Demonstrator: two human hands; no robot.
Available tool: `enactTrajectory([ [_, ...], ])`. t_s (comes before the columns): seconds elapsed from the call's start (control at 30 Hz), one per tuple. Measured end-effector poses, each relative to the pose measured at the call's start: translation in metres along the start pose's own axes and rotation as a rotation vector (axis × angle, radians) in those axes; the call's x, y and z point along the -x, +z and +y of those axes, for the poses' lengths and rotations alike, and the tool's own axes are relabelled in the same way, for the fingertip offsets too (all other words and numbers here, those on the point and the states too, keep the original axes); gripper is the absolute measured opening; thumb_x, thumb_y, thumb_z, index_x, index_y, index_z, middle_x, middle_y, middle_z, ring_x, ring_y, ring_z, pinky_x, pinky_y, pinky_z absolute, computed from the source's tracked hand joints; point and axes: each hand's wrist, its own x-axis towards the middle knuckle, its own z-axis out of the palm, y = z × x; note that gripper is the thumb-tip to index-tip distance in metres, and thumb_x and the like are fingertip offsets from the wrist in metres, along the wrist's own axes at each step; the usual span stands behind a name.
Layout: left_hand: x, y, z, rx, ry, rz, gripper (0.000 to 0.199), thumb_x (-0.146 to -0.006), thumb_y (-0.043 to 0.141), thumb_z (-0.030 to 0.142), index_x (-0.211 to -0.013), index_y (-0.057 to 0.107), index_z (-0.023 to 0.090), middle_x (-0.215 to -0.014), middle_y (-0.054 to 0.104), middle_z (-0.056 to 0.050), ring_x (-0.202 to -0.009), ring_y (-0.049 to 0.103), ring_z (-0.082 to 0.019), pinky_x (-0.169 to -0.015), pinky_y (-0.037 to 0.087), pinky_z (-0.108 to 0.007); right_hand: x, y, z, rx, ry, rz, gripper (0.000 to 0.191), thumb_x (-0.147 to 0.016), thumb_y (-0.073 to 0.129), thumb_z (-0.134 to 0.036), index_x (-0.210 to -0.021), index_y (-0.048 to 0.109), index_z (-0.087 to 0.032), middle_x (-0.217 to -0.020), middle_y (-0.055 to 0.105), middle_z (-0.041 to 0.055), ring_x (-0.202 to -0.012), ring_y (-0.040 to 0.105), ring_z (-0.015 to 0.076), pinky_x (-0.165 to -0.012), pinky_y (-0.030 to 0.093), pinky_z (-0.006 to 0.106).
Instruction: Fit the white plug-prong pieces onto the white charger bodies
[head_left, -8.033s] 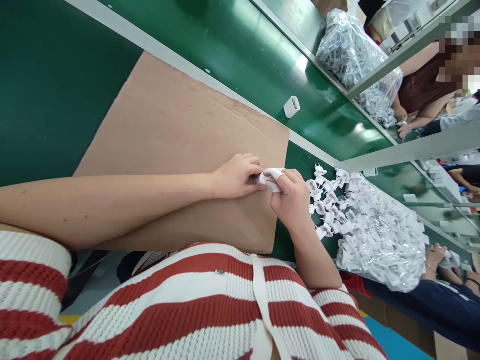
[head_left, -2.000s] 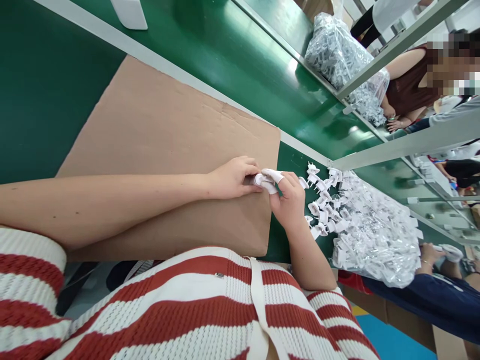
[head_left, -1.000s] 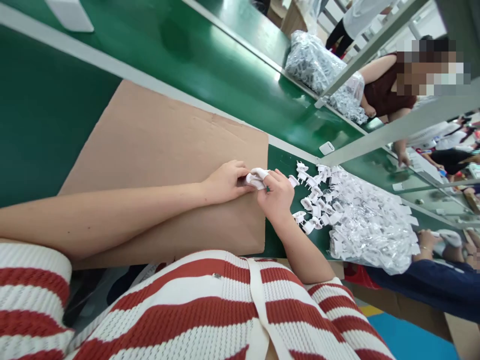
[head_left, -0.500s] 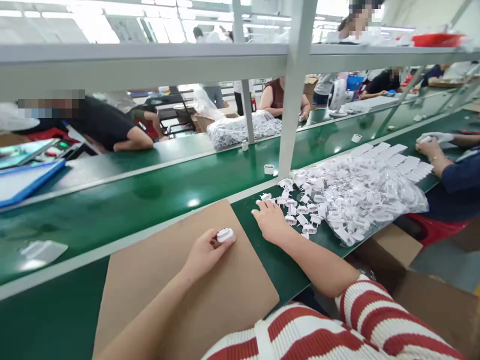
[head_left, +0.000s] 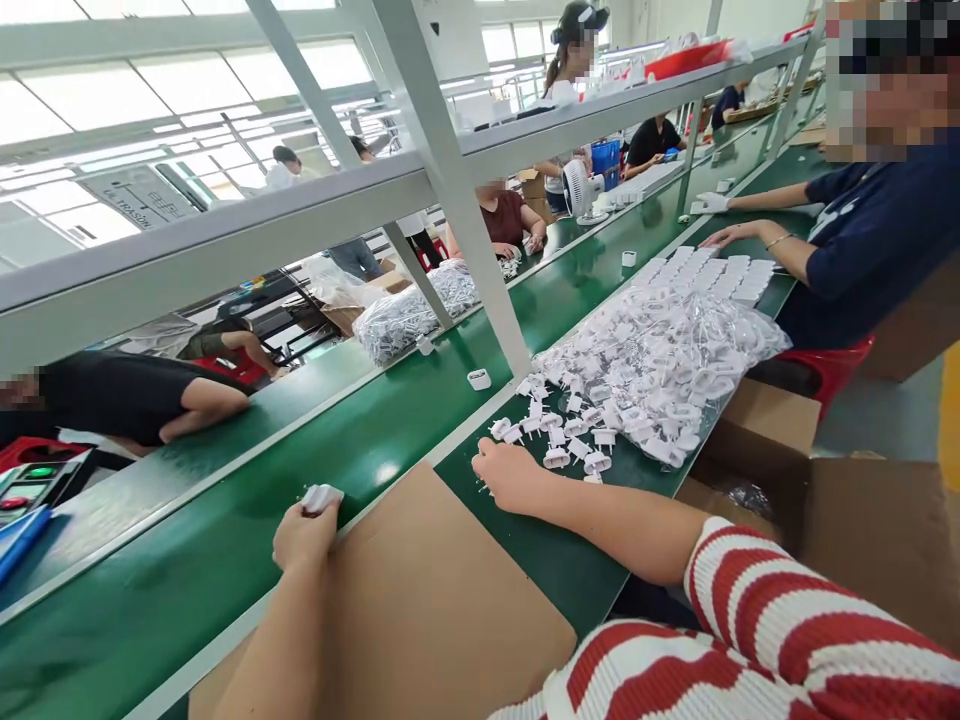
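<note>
My left hand [head_left: 306,535] is closed on a white plug housing [head_left: 322,498] over the near edge of the green belt [head_left: 247,520]. On the green table [head_left: 480,500], my right hand [head_left: 510,477] has its fingers curled beside loose white plug parts [head_left: 577,425]. Small metal pins show at its fingertips; the part they belong to is mostly hidden. A brown cardboard sheet [head_left: 427,600] lies between my forearms. To the right of the loose parts is a clear plastic bag [head_left: 660,370] full of similar white parts.
A white upright post [head_left: 480,230] and shelf rail [head_left: 322,210] stand ahead. One white housing [head_left: 478,379] sits on the belt. At the right, a co-worker's hands [head_left: 731,235] are near rows of white parts. Open cardboard boxes [head_left: 765,420] stand below the table edge.
My left hand has moved from above the cardboard out to the belt with the housing. My right hand has drawn back slightly from the loose parts, fingers more curled. The view has tilted and turned right.
</note>
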Motion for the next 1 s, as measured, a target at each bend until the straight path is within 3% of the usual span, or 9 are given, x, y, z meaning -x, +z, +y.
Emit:
enactTrajectory([
  [0.1, 0.001, 0.007, 0.002, -0.001, -0.060, -0.011, 0.044, -0.069, 0.074, 0.051, -0.097, 0.062, 0.020, -0.108, 0.071, -0.021, -0.114, 0.066, -0.050, -0.098, 0.053, -0.060, -0.001, 0.007, -0.002, -0.031, -0.052, -0.018, 0.026, -0.089, 0.069, -0.013, -0.114, 0.063, -0.017, -0.125, 0.064, 0.0105, -0.091, 0.074, 0.0204, -0.064, 0.054, 0.029],
  [0.23, 0.019, 0.022, 0.012, -0.003, -0.110, 0.180, 0.089, -0.069, 0.074, 0.062, -0.141, 0.047, 0.017, -0.158, 0.042, -0.030, -0.148, 0.036, -0.059, -0.112, 0.035, -0.074, -0.003, 0.019, -0.009, -0.031, -0.080, -0.059, 0.029, -0.088, 0.070, -0.012, -0.115, 0.062, -0.017, -0.111, 0.069, 0.0094, -0.096, 0.075, 0.0255, -0.065, 0.054, 0.030],
  [0.3, 0.031, 0.030, 0.025, -0.007, 0.079, 0.343, 0.097, -0.077, 0.068, 0.062, -0.156, 0.031, 0.017, -0.169, 0.024, -0.026, -0.158, 0.021, -0.053, -0.121, 0.026, -0.074, -0.003, 0.022, -0.014, -0.023, -0.088, -0.084, 0.031, -0.085, 0.072, -0.011, -0.114, 0.063, -0.016, -0.109, 0.069, 0.0100, -0.094, 0.076, 0.0265, -0.066, 0.055, 0.032],
  [0.37, 0.040, 0.039, 0.045, -0.030, 0.393, 0.378, 0.091, -0.086, 0.060, 0.058, -0.160, 0.029, 0.014, -0.171, 0.024, -0.024, -0.160, 0.020, -0.047, -0.127, 0.022, -0.068, -0.001, 0.022, -0.018, -0.007, -0.114, -0.111, 0.026, -0.084, 0.073, -0.010, -0.108, 0.065, -0.015, -0.110, 0.069, 0.0105, -0.091, 0.076, 0.0256, -0.067, 0.057, 0.033],
  [0.5, 0.040, 0.064, 0.103, -0.129, 0.814, 0.008, 0.093, -0.093, 0.054, 0.055, -0.166, 0.027, 0.005, -0.175, 0.024, -0.024, -0.164, 0.020, -0.042, -0.134, 0.019, -0.058, 0.003, 0.018, -0.022, 0.015, -0.143, -0.113, 0.014, -0.086, 0.072, -0.012, -0.100, 0.069, -0.014, -0.108, 0.067, 0.0116, -0.090, 0.075, 0.0243, -0.070, 0.059, 0.034],
  [0.67, 0.028, 0.099, 0.175, -0.138, 0.953, -0.205, 0.101, -0.091, 0.065, 0.046, -0.172, 0.018, 0.007, -0.180, 0.012, -0.018, -0.168, 0.010, -0.037, -0.137, 0.015, -0.052, 0.003, 0.020, -0.022, 0.021, -0.156, -0.063, 0.016, -0.088, 0.074, -0.015, -0.103, 0.070, -0.014, -0.108, 0.068, 0.0112, -0.092, 0.076, 0.0241, -0.072, 0.060, 0.034],
  [0.73, 0.027, 0.111, 0.193, -0.134, 0.962, -0.272, 0.097, -0.088, 0.069, 0.037, -0.170, 0.025, 0.008, -0.179, 0.019, -0.018, -0.167, 0.013, -0.037, -0.137, 0.016, -0.052, 0.002, 0.023, -0.022, 0.029, -0.154, -0.054, 0.019, -0.087, 0.076, -0.015, -0.105, 0.069, -0.013, -0.109, 0.068, 0.0112, -0.096, 0.075, 0.0248, -0.072, 0.061, 0.034],
  [0.9, 0.033, 0.123, 0.203, -0.100, 0.877, -0.328, 0.058, -0.091, 0.057, 0.024, -0.148, 0.057, 0.012, -0.154, 0.056, -0.020, -0.136, 0.062, -0.035, -0.118, 0.050, -0.046, 0.002, 0.027, -0.024, 0.035, -0.142, -0.035, 0.025, -0.085, 0.077, -0.012, -0.108, 0.069, -0.013, -0.110, 0.067, 0.0111, -0.097, 0.074, 0.0246, -0.072, 0.059, 0.034],
  [1.0, 0.043, 0.112, 0.188, -0.071, 0.835, -0.273, 0.048, -0.095, 0.052, 0.029, -0.138, 0.063, 0.012, -0.141, 0.061, -0.020, -0.122, 0.067, -0.036, -0.108, 0.055, -0.048, 0.003, 0.022, -0.022, 0.017, -0.129, -0.061, 0.019, -0.089, 0.071, -0.013, -0.108, 0.070, -0.013, -0.112, 0.067, 0.0106, -0.097, 0.073, 0.0244, -0.073, 0.058, 0.034],
])
